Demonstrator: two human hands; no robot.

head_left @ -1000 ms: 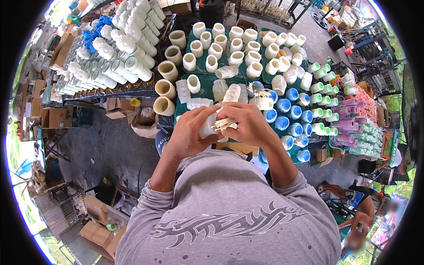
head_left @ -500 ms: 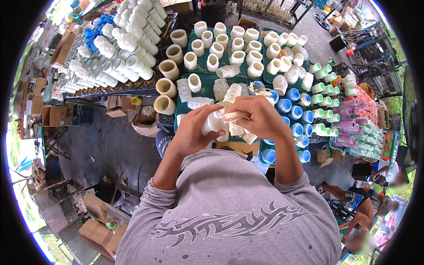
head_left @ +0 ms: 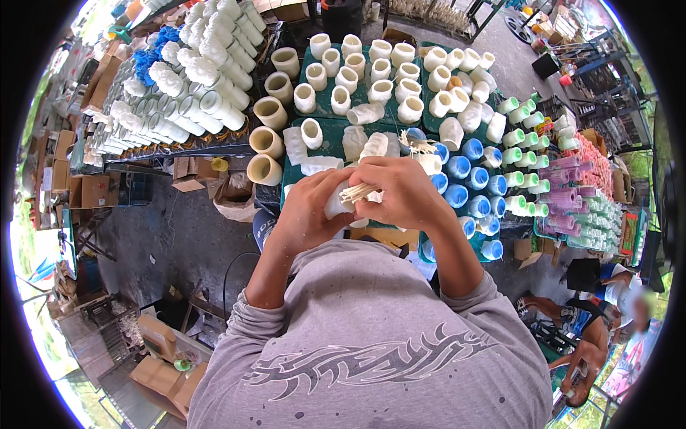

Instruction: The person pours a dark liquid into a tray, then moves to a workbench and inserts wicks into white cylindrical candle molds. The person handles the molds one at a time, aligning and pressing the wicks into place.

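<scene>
Close in front of my chest, my left hand (head_left: 306, 209) is wrapped round a smooth white wax-like cylinder (head_left: 334, 205), its lower part covered by the fingers. My right hand (head_left: 406, 189) pinches a bundle of pale thin wick-like strands (head_left: 357, 191) against the cylinder's right side. The two hands touch or nearly touch at the fingertips. Just beyond the right hand, a second bundle of strands (head_left: 419, 146) lies among the pieces on the green table (head_left: 336, 146). White wavy-sided cylinders (head_left: 321, 165) lie and stand past my hands.
Cream hollow cylinders (head_left: 339, 99) stand in rows farther back. Larger tan ones (head_left: 265, 170) line the left edge. Blue-topped pieces (head_left: 459, 167), green-rimmed ones (head_left: 527, 143) and purple ones (head_left: 561, 203) fill the right. White cylinders crowd another table (head_left: 189, 146). A person (head_left: 586, 347) sits at lower right.
My right hand has moved left, bringing the bundle of strands further across the white cylinder. My left hand stays round the cylinder. The person at lower right has shifted.
</scene>
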